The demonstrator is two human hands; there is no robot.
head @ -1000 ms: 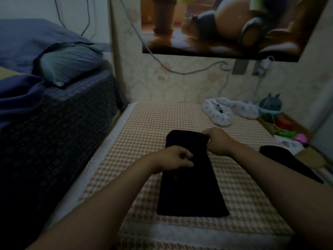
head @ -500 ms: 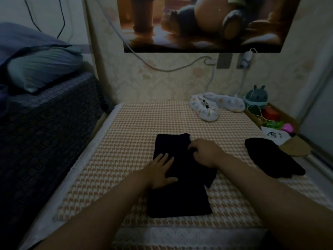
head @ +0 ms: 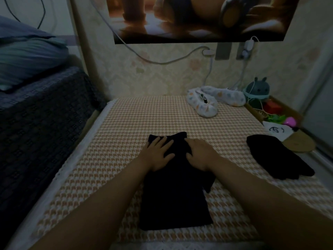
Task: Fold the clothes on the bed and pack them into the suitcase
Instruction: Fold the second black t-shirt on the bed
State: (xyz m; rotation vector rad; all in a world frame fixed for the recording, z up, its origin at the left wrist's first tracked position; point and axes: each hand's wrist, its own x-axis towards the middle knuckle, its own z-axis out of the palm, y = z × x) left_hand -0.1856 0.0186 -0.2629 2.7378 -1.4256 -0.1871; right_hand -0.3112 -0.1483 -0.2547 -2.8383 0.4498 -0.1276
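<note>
A black garment (head: pixel 173 201) lies folded into a long strip on the orange-and-white checked bed cover (head: pixel 115 150). My left hand (head: pixel 158 153) lies flat on its far left part with the fingers spread. My right hand (head: pixel 199 153) presses on the far right part, where the cloth bunches between the hands; its fingers are partly hidden. A second black garment (head: pixel 277 157) lies crumpled at the right edge of the bed. No suitcase is in view.
A white patterned garment (head: pixel 212 101) lies at the far right corner of the bed. Toys and a round wooden board (head: pixel 301 144) sit beside the bed on the right. A darker bed with a pillow (head: pixel 27 56) stands to the left. Cables hang on the wall.
My left hand opened from a curled hold and now lies flat on the cloth. My right hand drew the far end of the garment back toward me, and the strip got shorter.
</note>
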